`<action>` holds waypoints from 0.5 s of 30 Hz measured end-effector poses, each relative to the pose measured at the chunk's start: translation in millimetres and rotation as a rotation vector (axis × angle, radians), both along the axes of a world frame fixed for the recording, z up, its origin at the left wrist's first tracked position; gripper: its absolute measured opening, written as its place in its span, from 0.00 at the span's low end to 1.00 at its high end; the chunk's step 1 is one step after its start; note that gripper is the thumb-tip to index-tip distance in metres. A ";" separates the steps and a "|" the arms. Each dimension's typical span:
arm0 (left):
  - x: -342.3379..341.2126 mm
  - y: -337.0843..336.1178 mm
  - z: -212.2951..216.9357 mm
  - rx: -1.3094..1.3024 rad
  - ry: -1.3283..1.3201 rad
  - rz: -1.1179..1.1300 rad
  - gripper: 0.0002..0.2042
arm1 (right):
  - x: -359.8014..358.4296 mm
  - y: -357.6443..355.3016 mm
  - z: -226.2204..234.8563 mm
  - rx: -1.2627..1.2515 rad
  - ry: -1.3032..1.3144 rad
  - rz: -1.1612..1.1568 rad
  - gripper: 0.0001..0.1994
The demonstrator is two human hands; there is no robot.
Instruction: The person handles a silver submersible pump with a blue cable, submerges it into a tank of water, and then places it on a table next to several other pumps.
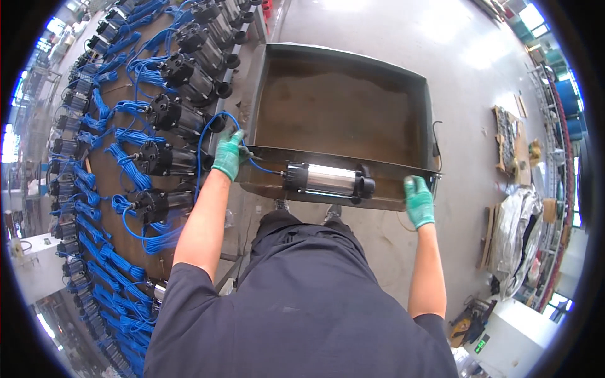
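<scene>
Head view: pump (329, 181) on tank rim (391, 169), between left hand (228, 153), right hand (418, 201).

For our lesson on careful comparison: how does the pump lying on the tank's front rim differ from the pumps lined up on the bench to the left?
The pump on the rim lies alone; the bench pumps sit in a crowded row. Its blue cable runs loose to the gloved left hand; theirs are bundled in coils. Its silver body shows brightly; theirs look darker. All share black end caps and blue cables.
</scene>
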State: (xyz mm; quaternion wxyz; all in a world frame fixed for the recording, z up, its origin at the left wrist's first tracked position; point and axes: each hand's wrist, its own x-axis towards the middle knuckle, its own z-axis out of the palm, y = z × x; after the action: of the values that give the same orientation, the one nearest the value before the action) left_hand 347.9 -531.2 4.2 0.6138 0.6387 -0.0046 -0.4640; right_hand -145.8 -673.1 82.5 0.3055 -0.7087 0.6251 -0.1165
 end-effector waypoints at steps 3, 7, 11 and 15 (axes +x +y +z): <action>-7.2 11.8 25.6 0.004 -0.027 -0.086 0.11 | 82.9 38.9 43.8 0.039 0.072 0.247 0.27; -24.2 39.2 68.3 -0.140 -0.049 -0.142 0.21 | 116.4 48.5 21.8 0.049 0.278 0.313 0.27; -41.8 58.5 112.9 -0.543 0.001 -0.093 0.22 | 93.5 31.0 -3.5 0.007 0.066 0.219 0.19; -35.0 49.7 165.3 -1.023 0.220 -0.116 0.21 | 60.7 23.6 -44.5 0.517 -0.463 0.032 0.22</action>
State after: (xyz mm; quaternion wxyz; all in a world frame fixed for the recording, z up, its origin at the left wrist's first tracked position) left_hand 313.0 -481.6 169.4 0.8172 0.2036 -0.2013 -0.5002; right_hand -85.0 -649.5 38.0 0.6104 -0.5722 0.5371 -0.1070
